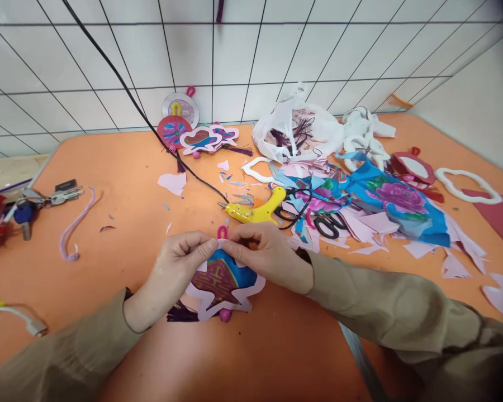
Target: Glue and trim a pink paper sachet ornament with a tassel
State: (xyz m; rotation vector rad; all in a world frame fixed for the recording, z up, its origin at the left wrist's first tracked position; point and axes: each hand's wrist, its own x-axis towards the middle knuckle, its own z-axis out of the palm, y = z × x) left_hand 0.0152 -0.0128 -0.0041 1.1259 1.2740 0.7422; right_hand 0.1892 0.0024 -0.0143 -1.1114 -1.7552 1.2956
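A flower-shaped ornament point(224, 279) with a pale pink border and a blue and brown patterned centre is at the front middle of the table. My left hand point(176, 268) pinches its top edge from the left, and my right hand point(268, 251) pinches the same edge from the right, close beside it. A pink loop point(222, 231) sticks up between my fingertips. At the ornament's lower edge sit a pink bead point(225, 315) and a dark tassel point(180, 312). Just beyond my hands lies a yellow glue gun point(257, 209).
Black-handled scissors point(331, 225), pink paper scraps point(369, 223) and blue floral cloth point(398, 198) cover the right side. Behind are a white plastic bag point(318, 131) and finished ornaments point(201, 139). Keys point(62, 194) and a lilac cord point(75, 223) lie left. A black cable hangs across the back.
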